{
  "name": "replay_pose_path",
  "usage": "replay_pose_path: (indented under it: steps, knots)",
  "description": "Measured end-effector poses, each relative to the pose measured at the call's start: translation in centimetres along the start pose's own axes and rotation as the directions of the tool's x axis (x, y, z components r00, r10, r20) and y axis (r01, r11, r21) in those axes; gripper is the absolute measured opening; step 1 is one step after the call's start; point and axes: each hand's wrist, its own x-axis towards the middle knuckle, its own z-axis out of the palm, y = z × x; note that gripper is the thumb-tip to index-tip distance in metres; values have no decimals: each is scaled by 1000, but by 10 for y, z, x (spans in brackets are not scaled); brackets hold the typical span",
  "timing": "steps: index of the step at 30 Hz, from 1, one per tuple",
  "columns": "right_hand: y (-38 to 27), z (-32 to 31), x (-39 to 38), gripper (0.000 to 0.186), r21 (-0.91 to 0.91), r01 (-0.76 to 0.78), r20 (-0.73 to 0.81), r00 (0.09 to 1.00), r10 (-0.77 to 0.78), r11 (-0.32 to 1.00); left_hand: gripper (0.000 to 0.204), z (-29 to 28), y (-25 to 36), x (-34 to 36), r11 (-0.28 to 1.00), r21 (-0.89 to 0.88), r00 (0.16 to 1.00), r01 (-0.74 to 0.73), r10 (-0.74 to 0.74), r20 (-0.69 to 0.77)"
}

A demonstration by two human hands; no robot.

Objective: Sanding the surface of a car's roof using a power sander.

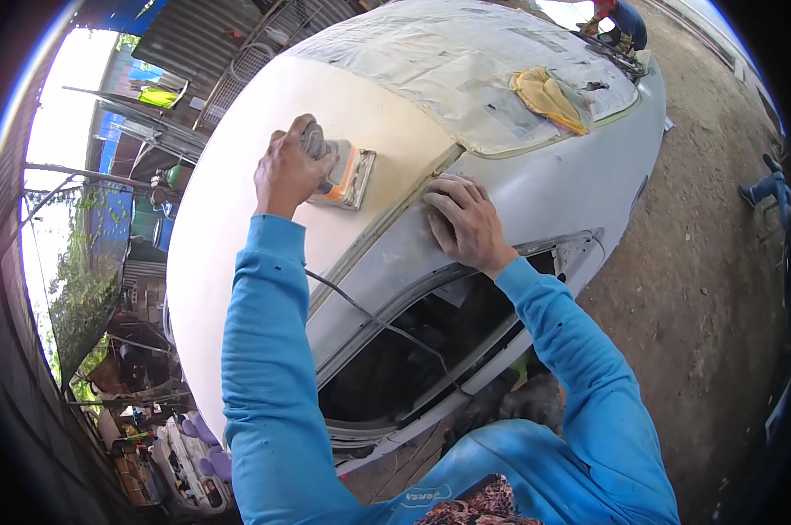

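My left hand (289, 171) is wrapped round the top of an orange and grey electric sander (344, 173), whose square pad lies on the pale car roof (264, 114). A dark power cord (369, 317) runs from under my left sleeve across the side window opening. Dusty and bent at the fingers, my right hand (470, 219) rests on the grey roof edge beside the roof channel (395, 223). Nothing shows in its grasp. Ahead of it, a yellow cloth (548, 98) lies on the covered windshield (465, 70).
The dark window opening (421, 337) lies below my forearms. A person (621, 24) is at the car's far end, and another person's leg (767, 185) shows at the right over dirt ground (693, 289). Metal racks (247, 61) and clutter stand at the left.
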Motion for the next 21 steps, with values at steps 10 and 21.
replay_pose_path:
  steps: [10,21]
  knots:
    - [0,6,-4,23,-46,-35,17,999,35,998,66,-16,-27,-82,999,-24,1000,26,-27,-9]
    - [2,2,-9,23,71,-50,-66,996,55,996,64,3,65,-29,959,-46,960,-280,280,-18]
